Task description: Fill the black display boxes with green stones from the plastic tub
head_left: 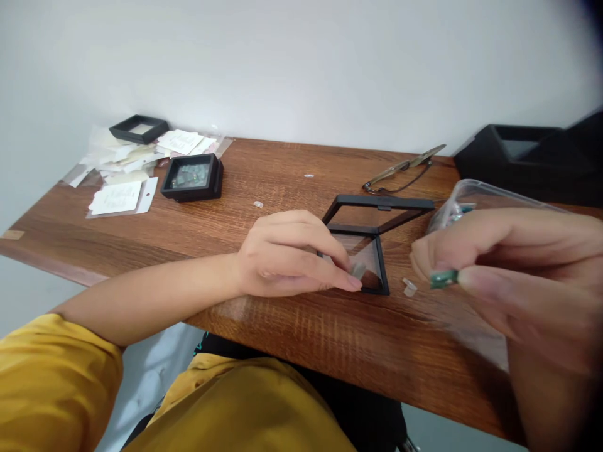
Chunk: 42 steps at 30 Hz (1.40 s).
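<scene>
The left hand (pixel 292 254) has its fingertips together on a pale piece (pixel 358 270), low over the base of the open black frame (pixel 383 260), whose hinged lid stands tilted up. Taking the left hand as the clock's centre, the right hand (pixel 522 270) is at 3 o'clock, blurred, raised above the tabletop, thumb and finger pinched on a green piece (pixel 443 279). Small clear bits (pixel 409 287) lie between 3 and 4 o'clock, with 1 more at 11 and 1 at 12. A clear plastic tub (pixel 499 188) sits between 2 and 3, partly hidden by the right hand; behind it is a black holder (pixel 504 172). Folded eyeglasses (pixel 400 169) rest at 2. At 10 o'clock are a black case (pixel 191 176) showing green pieces, white cards (pixel 117 196) among clear bags, and, farther off, another black case (pixel 140 129). All this is on a brown wood-grain table (pixel 292 326), set against a plain pale wall (pixel 282 69).
</scene>
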### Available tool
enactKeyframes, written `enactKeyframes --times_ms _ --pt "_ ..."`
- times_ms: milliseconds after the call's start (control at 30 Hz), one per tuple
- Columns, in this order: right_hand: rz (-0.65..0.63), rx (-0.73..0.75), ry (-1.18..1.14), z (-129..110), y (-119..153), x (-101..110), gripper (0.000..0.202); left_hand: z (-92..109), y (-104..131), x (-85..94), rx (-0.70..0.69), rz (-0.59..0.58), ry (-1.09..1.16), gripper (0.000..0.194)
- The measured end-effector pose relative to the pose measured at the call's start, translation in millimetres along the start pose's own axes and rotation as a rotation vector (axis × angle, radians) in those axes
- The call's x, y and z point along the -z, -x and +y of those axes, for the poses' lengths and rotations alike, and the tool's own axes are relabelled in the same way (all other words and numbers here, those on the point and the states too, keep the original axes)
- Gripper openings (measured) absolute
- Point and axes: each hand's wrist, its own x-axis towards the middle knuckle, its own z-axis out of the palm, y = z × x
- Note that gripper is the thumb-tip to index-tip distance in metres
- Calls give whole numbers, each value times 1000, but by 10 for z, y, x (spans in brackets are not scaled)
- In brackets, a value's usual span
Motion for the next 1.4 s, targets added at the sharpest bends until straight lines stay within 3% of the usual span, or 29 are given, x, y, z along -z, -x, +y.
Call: enactKeyframes --times_ms 200,500,633,933,1233,1400 --pt "-74 134 244 30 -86 -10 18 -13 28 -23 17 28 -32 14" --pt "-234 13 537 219 -240 14 17 -6 -66 -23 -10 4 -140 3" --pt "-304 11 678 301 -257 18 13 -39 -38 -16 -3 -87 -215 6" --pt "-287 -42 908 310 -264 -75 13 -60 20 1 116 -382 -422 16" --pt "-291 -153 1031 301 -276 -120 13 -115 32 12 273 -493 -415 19" --pt "-293 -172 1000 327 -288 -109 15 -121 40 7 311 -496 -389 19"
